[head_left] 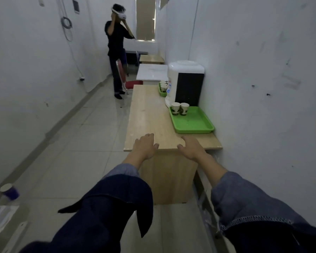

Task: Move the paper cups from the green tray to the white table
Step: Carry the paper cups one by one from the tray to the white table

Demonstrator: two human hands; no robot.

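Two paper cups [180, 108], print unreadable, at far left corner of green tray [195, 125] on bench [148, 115]. Left hand [144, 146] and right hand [192, 147] relaxed, empty, over near bench edge.

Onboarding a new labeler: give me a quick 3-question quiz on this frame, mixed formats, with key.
1. True or false: the left hand is holding a paper cup.
2. How many paper cups stand on the near green tray? A) none B) two C) five
3. Fill in: the tray sits on the wooden table just in front of the ____.

Key:
1. False. Both the left hand and the right hand are open and empty at the table's near edge.
2. B, in the tray's far left corner.
3. Water dispenser.
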